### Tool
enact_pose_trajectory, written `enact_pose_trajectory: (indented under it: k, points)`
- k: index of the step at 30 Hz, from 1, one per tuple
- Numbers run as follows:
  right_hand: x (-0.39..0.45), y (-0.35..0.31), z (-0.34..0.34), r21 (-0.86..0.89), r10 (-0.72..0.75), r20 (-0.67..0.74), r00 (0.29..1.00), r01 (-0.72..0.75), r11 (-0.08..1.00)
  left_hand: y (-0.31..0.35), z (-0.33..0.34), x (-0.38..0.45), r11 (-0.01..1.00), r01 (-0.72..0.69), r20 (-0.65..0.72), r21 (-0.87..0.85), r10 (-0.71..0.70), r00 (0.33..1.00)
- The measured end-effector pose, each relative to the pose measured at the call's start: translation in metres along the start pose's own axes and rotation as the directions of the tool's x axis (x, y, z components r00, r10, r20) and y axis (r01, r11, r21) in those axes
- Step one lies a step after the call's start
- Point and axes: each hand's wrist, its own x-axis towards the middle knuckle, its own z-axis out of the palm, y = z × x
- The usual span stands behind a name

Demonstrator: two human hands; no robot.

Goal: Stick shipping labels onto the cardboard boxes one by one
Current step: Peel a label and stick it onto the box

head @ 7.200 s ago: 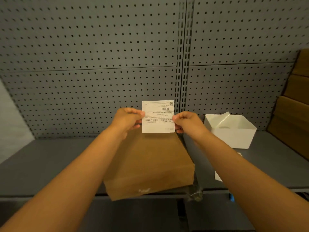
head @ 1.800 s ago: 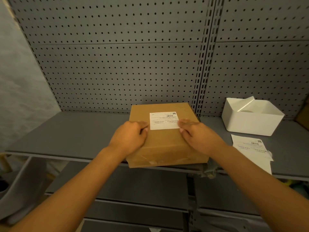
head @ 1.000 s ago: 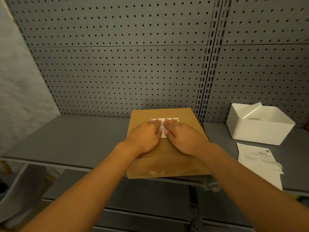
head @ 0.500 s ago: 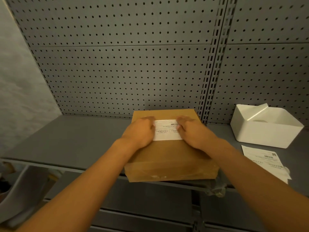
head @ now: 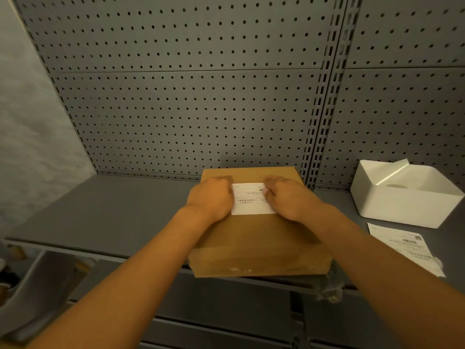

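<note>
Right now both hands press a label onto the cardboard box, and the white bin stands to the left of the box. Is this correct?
Not quite. The head view shows the white bin to the right of the cardboard box. Both hands, left and right, do press the label onto it.

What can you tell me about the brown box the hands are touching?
The cardboard box is brown, flat and closed, and looks like plain cardboard with clear tape along its front side. It lies flat on the grey shelf, its front edge at the shelf's edge and its back near the pegboard wall. A white shipping label lies on its top. The left hand and right hand press down on the label's two ends.
</note>
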Motion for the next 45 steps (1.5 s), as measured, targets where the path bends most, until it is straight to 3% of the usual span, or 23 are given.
enact_pose_trajectory:
  k: [2,4,6,9,11,14,16,18,20,22,24,27,29,33,38,41,45]
  points:
    - [-0.001,0.007,-0.005,-0.005,0.039,-0.045,0.998,-0.039,0.999,-0.002,-0.002,0.000,0.996,-0.027,0.012,-0.081,0.029,1.000]
    - [-0.004,-0.005,-0.003,0.019,-0.058,0.007,0.998,0.058,0.998,0.011,-0.001,-0.001,0.985,-0.099,0.088,-0.139,0.111,0.990]
    - [-0.007,-0.013,0.003,0.034,-0.125,0.040,0.991,0.124,0.992,0.019,0.002,-0.001,0.992,-0.101,0.129,-0.081,0.111,0.985]
    - [-0.010,0.008,-0.003,0.004,0.010,-0.032,0.999,-0.010,1.000,0.004,-0.003,0.001,0.999,0.010,0.028,0.041,-0.011,1.000]
    - [-0.013,0.012,-0.007,-0.010,0.055,-0.086,0.995,-0.056,0.998,0.001,-0.006,0.000,0.999,-0.001,0.004,-0.036,0.001,1.000]
    - [-0.015,-0.011,0.000,0.014,-0.123,-0.010,0.992,0.124,0.992,0.018,0.000,-0.007,0.983,-0.129,0.085,-0.134,0.141,0.986]
    - [-0.020,-0.014,0.000,0.006,-0.124,0.056,0.991,0.124,0.992,0.016,0.002,-0.013,0.994,-0.094,0.120,-0.062,0.101,0.988]
    - [-0.026,0.002,-0.007,-0.030,-0.037,0.021,0.999,0.038,0.999,0.000,0.001,-0.017,1.000,-0.019,0.075,-0.007,0.019,0.997]
    - [-0.033,0.008,-0.011,-0.006,0.041,-0.043,0.998,-0.041,0.999,-0.004,-0.001,-0.023,0.997,-0.028,0.031,-0.067,0.030,0.999]
    - [-0.038,-0.007,-0.008,0.018,-0.037,-0.025,0.999,0.038,0.999,0.009,0.001,-0.030,0.982,-0.141,0.056,-0.124,0.149,0.987]
    - [-0.041,-0.020,0.001,0.015,-0.124,0.016,0.992,0.124,0.992,0.018,0.007,-0.035,0.979,-0.170,0.094,-0.112,0.180,0.979]
    - [-0.051,-0.008,-0.005,0.001,-0.031,-0.038,0.999,0.031,1.000,0.001,0.006,-0.040,0.996,-0.083,0.020,-0.043,0.084,0.996]
    - [-0.058,-0.003,-0.009,0.038,0.041,-0.090,0.995,-0.038,0.999,-0.002,0.004,-0.044,0.994,-0.069,-0.028,-0.086,0.066,0.997]
    - [-0.069,-0.025,0.001,0.062,-0.128,-0.028,0.991,0.130,0.990,0.024,0.010,-0.059,0.969,-0.209,-0.028,-0.132,0.207,0.978]
    - [-0.084,-0.008,-0.008,0.039,-0.001,-0.096,0.995,0.004,0.999,0.013,-0.002,-0.072,0.985,-0.144,-0.098,-0.090,0.135,0.986]
    - [-0.090,-0.027,-0.002,0.038,-0.134,-0.030,0.990,0.135,0.990,0.025,0.001,-0.079,0.957,-0.257,-0.080,-0.133,0.248,0.966]
    - [-0.091,-0.012,-0.007,0.012,-0.060,-0.065,0.996,0.061,0.998,0.010,-0.002,-0.077,0.988,-0.137,-0.091,-0.074,0.130,0.987]
